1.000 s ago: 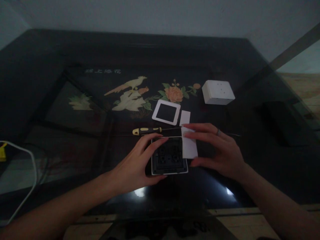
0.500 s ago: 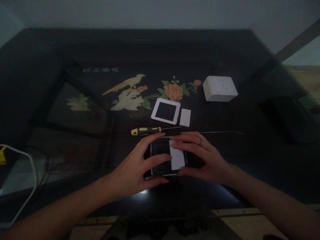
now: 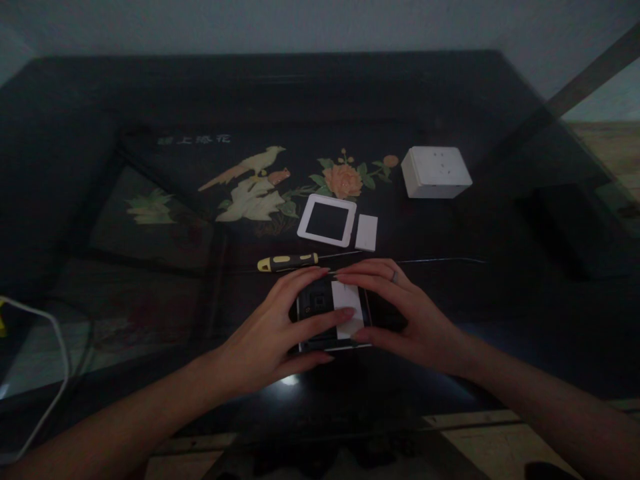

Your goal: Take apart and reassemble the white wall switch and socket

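On the dark glass tabletop between my hands lies a wall switch (image 3: 317, 301) with a black body and a thin pale rim. A white rectangular rocker plate (image 3: 345, 293) sits on its right half. My left hand (image 3: 280, 323) grips the switch's left side by the far and near edges, its index fingertip resting on the plate. Thumb and fingers of my right hand (image 3: 395, 303) close on the near and far ends of the plate. Just beyond my hands lie a yellow-and-black screwdriver (image 3: 287, 262), a square white frame (image 3: 303, 223) and a second small white plate (image 3: 367, 232).
A white boxed wall socket (image 3: 437, 172) stands at the back right. A thin dark rod (image 3: 445, 260) lies right of the screwdriver. A white cable (image 3: 63, 340) curves along the left. The tabletop's near edge (image 3: 200, 441) runs below my forearms.
My left index finger has slid right, further onto the white rocker plate. The plate has shifted slightly left on the switch. The whole view has moved a little.
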A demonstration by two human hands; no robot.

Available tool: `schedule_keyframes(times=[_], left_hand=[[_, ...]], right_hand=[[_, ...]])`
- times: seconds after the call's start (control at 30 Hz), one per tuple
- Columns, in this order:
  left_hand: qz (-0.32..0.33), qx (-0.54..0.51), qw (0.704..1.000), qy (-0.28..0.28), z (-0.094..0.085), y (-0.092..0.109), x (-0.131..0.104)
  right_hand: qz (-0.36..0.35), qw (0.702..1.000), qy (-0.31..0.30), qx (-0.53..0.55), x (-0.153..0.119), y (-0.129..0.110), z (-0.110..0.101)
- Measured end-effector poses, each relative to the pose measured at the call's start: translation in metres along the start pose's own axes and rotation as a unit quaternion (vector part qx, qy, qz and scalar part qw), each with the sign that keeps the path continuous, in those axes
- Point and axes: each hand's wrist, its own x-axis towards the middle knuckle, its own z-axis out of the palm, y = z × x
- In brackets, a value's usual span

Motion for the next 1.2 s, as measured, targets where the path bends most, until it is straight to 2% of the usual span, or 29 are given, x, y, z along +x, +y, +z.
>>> schedule_keyframes(times=[0.4, 0.67, 1.0, 1.2], left_hand=[[-0.001, 0.016, 1.000, -0.022, -0.0001, 0.0001, 0.0003], [0.008, 0.018, 1.000, -0.008, -0.0010, 0.0012, 0.0022], [0.010, 0.010, 1.000, -0.008, 0.0009, -0.0005, 0.0007], [0.011, 0.013, 1.000, -0.012, 0.0014, -0.0005, 0.0019]], right_hand=[[0.028, 0.999, 0.012, -0.032, 0.0005, -0.0025, -0.0010], [0.015, 0.998, 0.016, -0.055, -0.0014, -0.0024, 0.0001], [-0.072, 0.990, 0.010, -0.122, -0.0023, -0.0009, 0.0001], [-0.141, 0.965, 0.022, -0.221, -0.0025, -0.0017, -0.0026]])
